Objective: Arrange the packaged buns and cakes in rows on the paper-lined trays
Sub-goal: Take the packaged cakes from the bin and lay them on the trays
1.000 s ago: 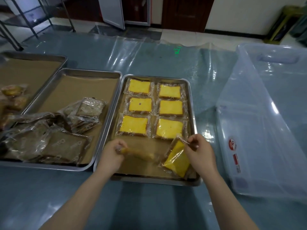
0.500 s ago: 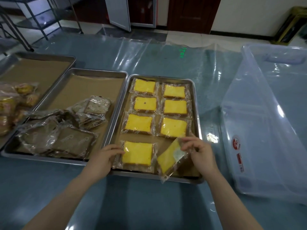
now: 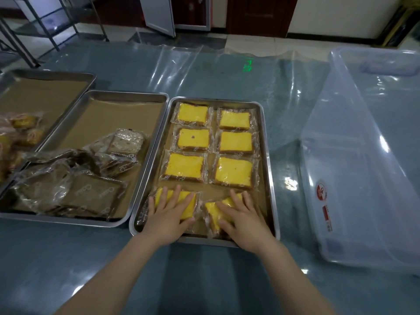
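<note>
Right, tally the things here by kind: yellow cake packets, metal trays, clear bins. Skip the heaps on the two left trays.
Yellow cake packets: 8 (6 in rows, 1 under the flat left hand, 1 under the flat right hand)
Metal trays: 3
Clear plastic bin: 1
Total: 12

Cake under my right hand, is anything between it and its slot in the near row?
Nothing visible. The right hand presses the cake onto bare paper, beside the second cake under the left hand.
</note>
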The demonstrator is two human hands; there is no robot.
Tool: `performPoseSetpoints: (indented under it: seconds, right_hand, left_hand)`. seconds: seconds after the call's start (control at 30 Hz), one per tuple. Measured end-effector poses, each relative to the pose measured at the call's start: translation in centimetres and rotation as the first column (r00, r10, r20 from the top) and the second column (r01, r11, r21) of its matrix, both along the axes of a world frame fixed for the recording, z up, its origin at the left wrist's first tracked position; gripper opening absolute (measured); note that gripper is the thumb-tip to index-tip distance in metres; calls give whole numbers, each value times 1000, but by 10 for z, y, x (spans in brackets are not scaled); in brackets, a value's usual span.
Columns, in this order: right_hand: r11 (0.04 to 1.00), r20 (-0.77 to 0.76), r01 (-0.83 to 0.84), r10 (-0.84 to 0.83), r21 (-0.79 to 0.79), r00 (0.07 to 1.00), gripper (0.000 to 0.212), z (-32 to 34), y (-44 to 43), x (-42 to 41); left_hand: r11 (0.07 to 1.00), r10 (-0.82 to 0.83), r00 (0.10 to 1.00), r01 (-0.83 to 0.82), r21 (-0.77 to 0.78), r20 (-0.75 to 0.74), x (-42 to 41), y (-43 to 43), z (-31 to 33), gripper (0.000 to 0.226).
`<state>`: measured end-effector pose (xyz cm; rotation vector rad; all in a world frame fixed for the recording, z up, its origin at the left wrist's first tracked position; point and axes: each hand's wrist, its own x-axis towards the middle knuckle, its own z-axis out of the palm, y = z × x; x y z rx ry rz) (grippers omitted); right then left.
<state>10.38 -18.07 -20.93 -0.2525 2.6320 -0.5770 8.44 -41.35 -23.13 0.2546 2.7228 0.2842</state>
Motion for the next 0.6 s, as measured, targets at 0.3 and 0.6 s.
performPoseSetpoints:
  seconds: [0.3,0.6]
  right_hand:
    - [986,-207,94,-64,136,976,64,-6,-15,5]
    - [994,-44,-18,23,107,999,67,-6,-14,6]
  left_hand:
    - [1000,15,1000,-15,-4,-15,2,-1,-5,69]
    - [964,5,998,-21,265,64,-1,-9,9,63]
